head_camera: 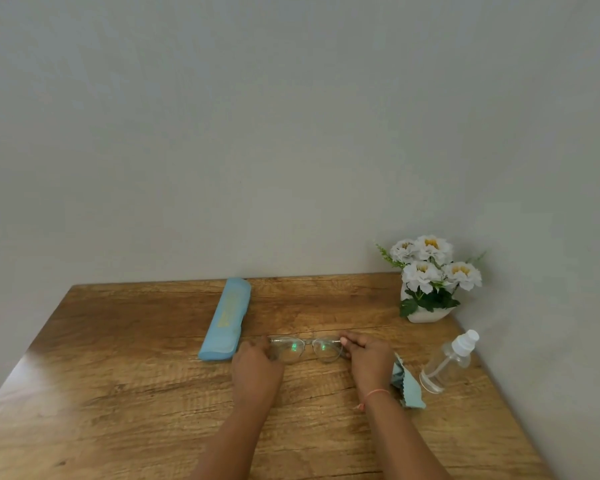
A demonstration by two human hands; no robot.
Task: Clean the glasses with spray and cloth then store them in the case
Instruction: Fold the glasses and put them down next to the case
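The closed case (pixel 226 320) lies just left of the left hand (pixel 255 363). Both hands pinch the glasses (pixel 305 348), whose long axis runs left-right between them on the table (pixel 118 375). Right hand (pixel 369 356) is nearer cloth (pixel 407 386) and spray bottle (pixel 447 363).

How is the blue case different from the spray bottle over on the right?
The case is opaque light blue; the spray bottle is clear with a white cap. The case lies flat and long on the table; the bottle stands up. The case sits left of the glasses, the bottle right. Neither is being touched.
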